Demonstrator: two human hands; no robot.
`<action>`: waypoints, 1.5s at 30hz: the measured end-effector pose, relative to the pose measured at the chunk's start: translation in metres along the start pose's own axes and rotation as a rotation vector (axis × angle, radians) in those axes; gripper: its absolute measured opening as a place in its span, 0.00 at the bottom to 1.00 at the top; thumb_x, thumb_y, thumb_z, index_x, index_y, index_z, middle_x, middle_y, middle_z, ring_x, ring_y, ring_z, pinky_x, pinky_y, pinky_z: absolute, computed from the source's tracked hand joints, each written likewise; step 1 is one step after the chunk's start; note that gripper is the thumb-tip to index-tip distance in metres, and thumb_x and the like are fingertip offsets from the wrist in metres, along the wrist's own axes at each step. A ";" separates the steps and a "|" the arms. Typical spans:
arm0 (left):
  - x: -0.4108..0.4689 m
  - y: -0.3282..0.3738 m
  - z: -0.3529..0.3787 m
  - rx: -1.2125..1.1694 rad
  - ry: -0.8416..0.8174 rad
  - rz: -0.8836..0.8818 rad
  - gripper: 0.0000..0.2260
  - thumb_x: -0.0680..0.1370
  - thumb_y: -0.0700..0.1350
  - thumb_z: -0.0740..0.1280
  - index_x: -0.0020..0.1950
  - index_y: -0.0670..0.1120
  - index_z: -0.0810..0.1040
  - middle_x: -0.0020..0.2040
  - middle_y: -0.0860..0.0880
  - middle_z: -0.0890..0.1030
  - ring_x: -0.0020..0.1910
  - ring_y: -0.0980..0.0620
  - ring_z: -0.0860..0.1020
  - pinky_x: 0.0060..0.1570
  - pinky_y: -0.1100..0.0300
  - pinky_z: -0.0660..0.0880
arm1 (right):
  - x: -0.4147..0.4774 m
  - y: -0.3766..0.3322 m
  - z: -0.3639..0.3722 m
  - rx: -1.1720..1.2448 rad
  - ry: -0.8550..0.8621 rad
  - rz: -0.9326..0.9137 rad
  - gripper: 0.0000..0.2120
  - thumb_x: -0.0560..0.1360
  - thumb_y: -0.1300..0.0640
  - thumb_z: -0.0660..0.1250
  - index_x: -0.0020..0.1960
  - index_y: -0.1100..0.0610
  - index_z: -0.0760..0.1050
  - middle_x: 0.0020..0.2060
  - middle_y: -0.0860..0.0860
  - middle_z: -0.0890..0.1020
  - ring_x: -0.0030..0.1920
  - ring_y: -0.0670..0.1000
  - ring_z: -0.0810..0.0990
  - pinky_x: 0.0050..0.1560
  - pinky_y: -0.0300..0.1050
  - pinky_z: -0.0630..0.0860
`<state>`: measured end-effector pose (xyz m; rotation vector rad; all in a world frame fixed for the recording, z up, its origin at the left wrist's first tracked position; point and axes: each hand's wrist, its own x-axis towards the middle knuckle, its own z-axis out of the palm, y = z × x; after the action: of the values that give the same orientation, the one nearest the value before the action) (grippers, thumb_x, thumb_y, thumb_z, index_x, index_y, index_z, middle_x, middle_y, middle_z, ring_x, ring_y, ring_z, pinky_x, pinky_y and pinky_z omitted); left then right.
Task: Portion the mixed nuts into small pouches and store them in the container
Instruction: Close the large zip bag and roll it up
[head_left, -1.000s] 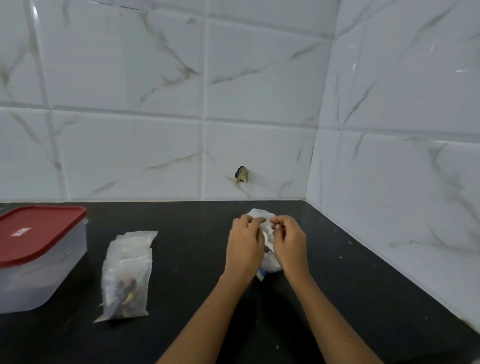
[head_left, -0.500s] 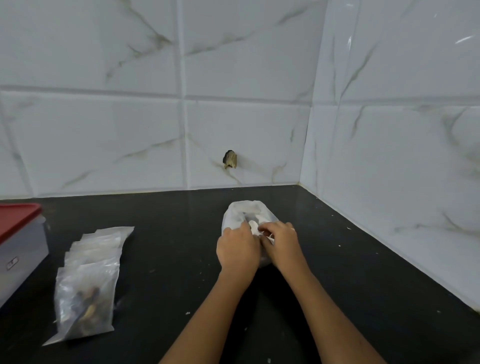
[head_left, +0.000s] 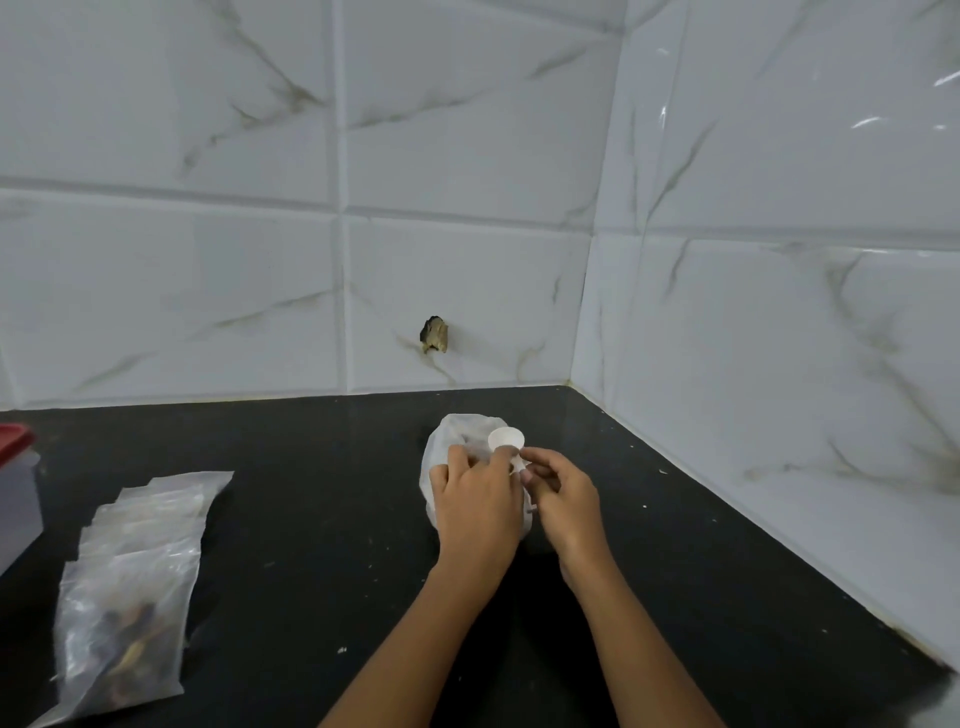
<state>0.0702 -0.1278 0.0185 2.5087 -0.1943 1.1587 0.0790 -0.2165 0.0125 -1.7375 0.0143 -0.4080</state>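
Observation:
A white plastic bag (head_left: 451, 434) stands on the black counter near the corner. My left hand (head_left: 475, 506) grips the bag's near side. A small white scoop (head_left: 505, 440) shows above the bag's mouth, and my right hand (head_left: 563, 493) pinches its handle. The bag's contents are hidden. At the left lies a stack of clear zip pouches (head_left: 136, 564); the front pouch holds mixed nuts (head_left: 130, 631). A container with a red lid (head_left: 15, 488) sits at the left edge, mostly out of frame.
White marble-look tiles form the back wall and the right wall (head_left: 779, 364), meeting in a corner just behind the bag. A dark chipped hole (head_left: 434, 334) marks the back wall. The black counter (head_left: 311, 519) carries small crumbs.
The view has shifted right, so the container has slid almost out of frame. My right hand has drawn a white scoop up out of the bag; my left hand still holds the bag.

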 end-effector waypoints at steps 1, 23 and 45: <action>-0.001 0.003 0.004 0.002 0.006 0.059 0.13 0.59 0.46 0.80 0.40 0.52 0.82 0.27 0.56 0.79 0.36 0.53 0.79 0.35 0.61 0.64 | -0.001 0.000 -0.003 0.028 0.017 0.010 0.11 0.76 0.67 0.62 0.53 0.55 0.79 0.45 0.50 0.81 0.46 0.47 0.79 0.49 0.41 0.77; 0.001 -0.025 -0.007 -0.121 -0.152 -0.198 0.19 0.78 0.46 0.59 0.68 0.46 0.67 0.68 0.49 0.70 0.67 0.48 0.67 0.65 0.53 0.61 | 0.003 0.017 -0.022 -0.769 0.177 0.040 0.14 0.79 0.57 0.59 0.61 0.61 0.75 0.57 0.58 0.77 0.59 0.58 0.73 0.61 0.45 0.67; 0.002 -0.099 -0.043 -1.058 -0.491 -0.940 0.10 0.79 0.38 0.60 0.59 0.42 0.71 0.54 0.42 0.79 0.46 0.45 0.81 0.34 0.58 0.80 | 0.007 -0.032 0.043 0.710 -0.250 0.688 0.10 0.75 0.62 0.66 0.54 0.67 0.74 0.44 0.61 0.78 0.42 0.56 0.79 0.37 0.47 0.78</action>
<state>0.0681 -0.0195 0.0188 1.5104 0.2004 -0.0210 0.0904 -0.1709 0.0382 -0.9799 0.2502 0.2928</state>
